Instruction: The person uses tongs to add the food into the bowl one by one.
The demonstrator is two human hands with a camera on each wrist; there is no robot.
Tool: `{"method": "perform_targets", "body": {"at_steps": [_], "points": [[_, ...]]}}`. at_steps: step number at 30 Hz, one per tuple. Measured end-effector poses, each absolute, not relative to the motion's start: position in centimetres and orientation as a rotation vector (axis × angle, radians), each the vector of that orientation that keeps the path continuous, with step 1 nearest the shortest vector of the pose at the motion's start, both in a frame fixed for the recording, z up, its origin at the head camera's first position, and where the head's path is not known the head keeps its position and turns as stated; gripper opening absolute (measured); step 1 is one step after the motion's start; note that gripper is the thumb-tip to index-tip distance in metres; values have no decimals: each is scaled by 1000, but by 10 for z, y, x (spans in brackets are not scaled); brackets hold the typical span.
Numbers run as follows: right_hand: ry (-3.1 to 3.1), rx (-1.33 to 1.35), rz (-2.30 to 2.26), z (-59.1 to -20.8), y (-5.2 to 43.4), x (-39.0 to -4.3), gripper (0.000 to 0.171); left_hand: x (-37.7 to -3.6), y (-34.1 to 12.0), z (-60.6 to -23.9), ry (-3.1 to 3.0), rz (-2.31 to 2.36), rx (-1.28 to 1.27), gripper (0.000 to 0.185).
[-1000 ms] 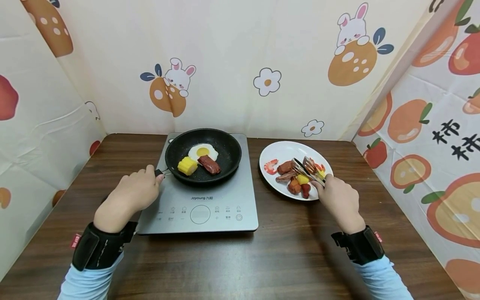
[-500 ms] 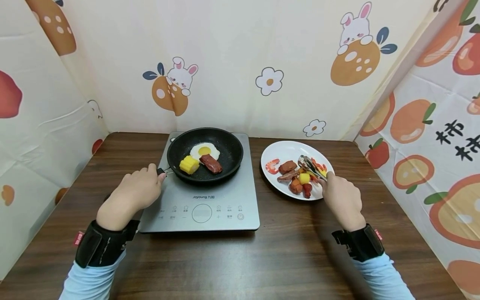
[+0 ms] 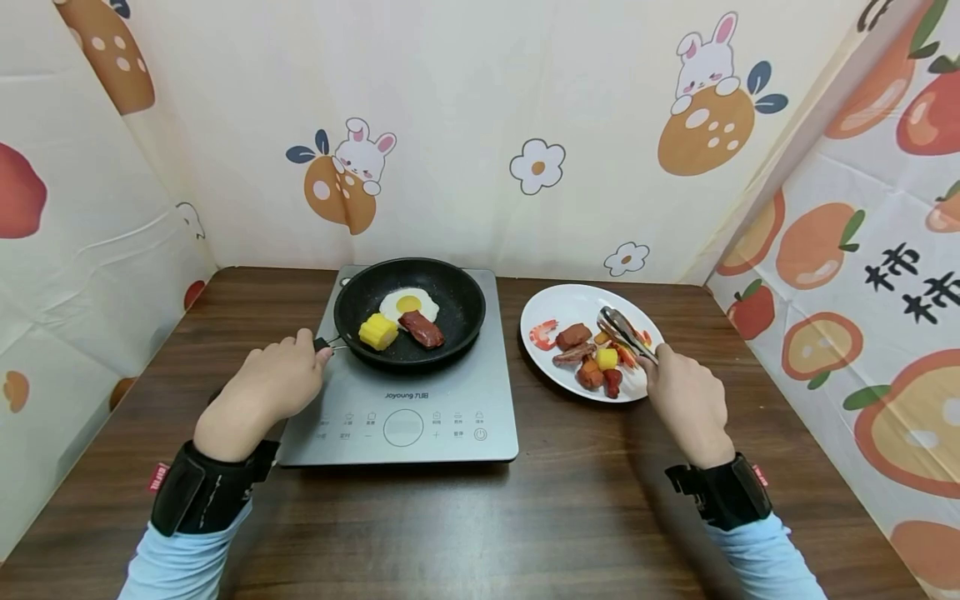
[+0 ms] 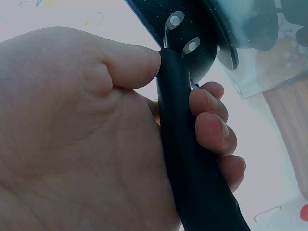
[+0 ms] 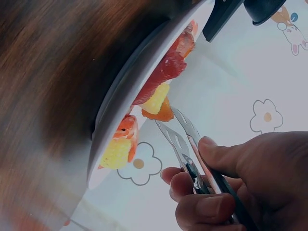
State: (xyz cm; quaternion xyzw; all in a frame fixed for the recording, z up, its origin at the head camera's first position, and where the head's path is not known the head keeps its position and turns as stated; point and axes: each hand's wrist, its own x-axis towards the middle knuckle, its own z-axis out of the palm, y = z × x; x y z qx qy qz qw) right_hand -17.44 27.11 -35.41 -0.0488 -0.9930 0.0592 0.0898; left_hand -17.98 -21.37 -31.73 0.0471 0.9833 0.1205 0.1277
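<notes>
From the head camera I saw my left hand [image 3: 272,390] wrapped round the black handle of the frying pan [image 3: 409,311], which sat on the grey cooker [image 3: 405,392] on the brown bench [image 3: 480,517]. In the pan lay a fried egg [image 3: 408,304], a yellow piece of corn [image 3: 377,332] and a red sausage [image 3: 420,328]. My right hand [image 3: 686,400] gripped the metal tongs [image 3: 624,333] over the white plate [image 3: 570,296], just right of the cooker. The tips were close together above a heap of toy food, with a shrimp [image 3: 542,333] at the plate's left side.

From the left wrist camera I saw my fingers [image 4: 211,120] curled tight round the pan handle [image 4: 192,163], thumb pressed on top.

From the right wrist camera I saw the tongs [image 5: 185,139] pinched in my right hand [image 5: 240,183]. The tips sat just beside an orange piece [image 5: 159,114] on the plate [image 5: 120,120], but I could not tell if they held anything.

I think I was at the step of picking a piece of food off the plate. Next I would need to squeeze the tongs on one piece, lift it and carry it left to the pan.
</notes>
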Motion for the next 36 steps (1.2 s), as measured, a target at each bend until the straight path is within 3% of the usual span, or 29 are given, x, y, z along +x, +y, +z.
{"method": "perform_targets", "body": {"at_steps": [11, 23, 36], "points": [[-2940, -120, 200, -340, 256, -167, 31, -179, -213, -317, 2867, 349, 152, 42], [-2915, -34, 231, -312, 216, -157, 33, -180, -214, -317, 2855, 344, 142, 46], [-2811, 178, 255, -306, 162, -152, 28, -180, -214, -317, 2860, 343, 146, 45]]}}
